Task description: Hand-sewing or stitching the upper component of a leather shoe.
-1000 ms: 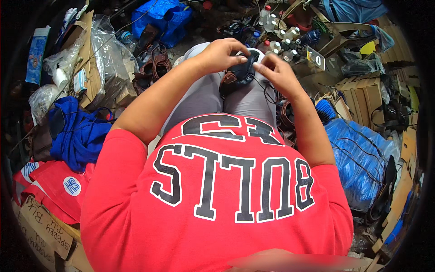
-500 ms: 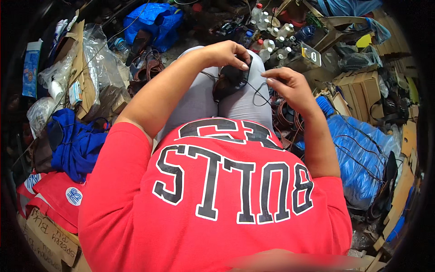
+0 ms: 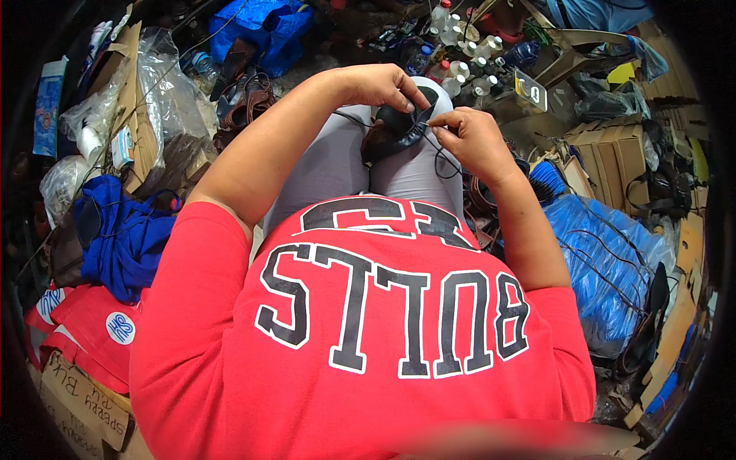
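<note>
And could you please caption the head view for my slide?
Left hand at a dark shoe on the lap, right hand by a thin dark cord.

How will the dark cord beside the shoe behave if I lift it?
The cord is probably floppy, since it curls in a loose loop over the grey trousers. Being thin, it's likely light. It may tug the shoe, which it seems to run into.

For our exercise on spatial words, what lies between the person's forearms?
In the head view: the grey trousers, with a dark shoe and dark cord over them, plus part of the red shirt.
</note>
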